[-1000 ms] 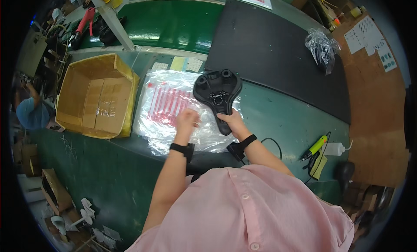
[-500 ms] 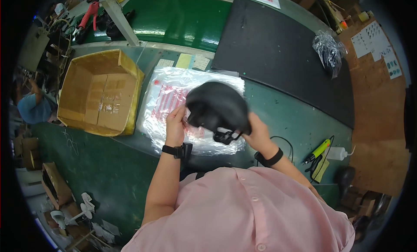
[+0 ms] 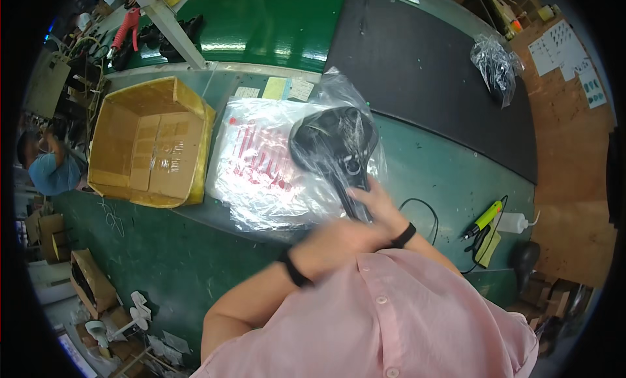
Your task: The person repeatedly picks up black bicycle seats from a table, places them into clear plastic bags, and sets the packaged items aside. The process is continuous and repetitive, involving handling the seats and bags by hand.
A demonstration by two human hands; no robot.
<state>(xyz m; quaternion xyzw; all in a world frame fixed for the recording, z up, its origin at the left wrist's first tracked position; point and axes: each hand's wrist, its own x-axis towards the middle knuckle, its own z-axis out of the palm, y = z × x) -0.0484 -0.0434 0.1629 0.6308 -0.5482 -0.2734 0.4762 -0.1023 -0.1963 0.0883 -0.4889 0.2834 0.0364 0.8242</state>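
Note:
A black bicycle saddle (image 3: 339,140) is inside a clear plastic bag (image 3: 338,88), its wide end pointing away from me and its narrow nose toward me. My right hand (image 3: 379,207) is closed around the nose through or beside the film; which of these I cannot tell. Close to the nose, on its near side, my left hand (image 3: 345,242) is smeared by motion, and its fingers cannot be made out. Saddle and bag are over the right part of a stack of flat clear bags (image 3: 251,156) with red print.
An open cardboard box (image 3: 151,143) stands left of the stack. A black mat (image 3: 424,78) bears another wrapped item (image 3: 497,71). At right lie a green-yellow electric screwdriver (image 3: 484,220) with a cord and a white squeeze bottle (image 3: 512,223). A person in blue (image 3: 55,169) is at far left.
The saddle, bare between both hands before, is now in a clear bag and turned nose toward me. My left hand has moved right and nearer my body; the right stays at the saddle.

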